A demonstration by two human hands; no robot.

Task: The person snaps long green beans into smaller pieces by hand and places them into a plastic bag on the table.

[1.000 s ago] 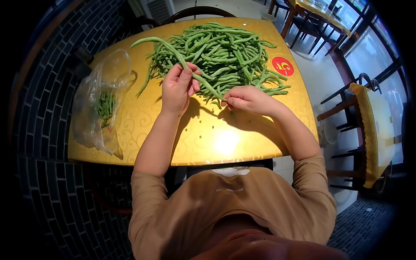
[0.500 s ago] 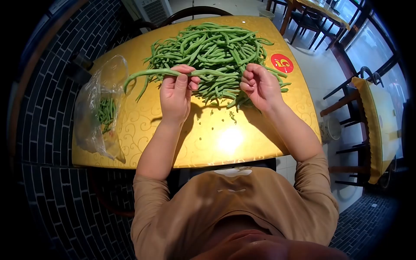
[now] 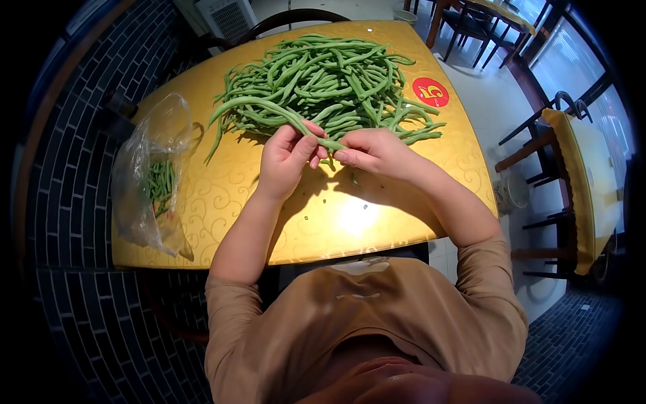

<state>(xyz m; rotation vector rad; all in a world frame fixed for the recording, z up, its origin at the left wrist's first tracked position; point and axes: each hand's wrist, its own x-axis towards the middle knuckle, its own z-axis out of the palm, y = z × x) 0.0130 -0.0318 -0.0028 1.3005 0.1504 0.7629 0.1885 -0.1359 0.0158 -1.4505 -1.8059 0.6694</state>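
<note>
Between thumb and fingers, my left hand (image 3: 287, 156) holds a long green bean (image 3: 259, 103) whose far part stretches up and to the left. My right hand (image 3: 372, 153) pinches the near end of the same bean, close to my left fingertips. Behind both hands a large heap of green beans (image 3: 330, 74) lies on the yellow table (image 3: 222, 202). Small green bits are scattered on the tabletop below my hands. At the left, a clear plastic bag (image 3: 138, 195) holds short bean pieces (image 3: 161, 182).
A round red sticker (image 3: 431, 92) is on the table's right part. A chair (image 3: 296, 17) stands behind the far edge. To the right are another table (image 3: 585, 188) and a bin (image 3: 513, 195). A dark brick wall (image 3: 74, 222) runs along the left.
My right hand was apart from the bean half a second ago. Now it has come left and down onto the bean's end, while my left hand has moved slightly down with the bean.
</note>
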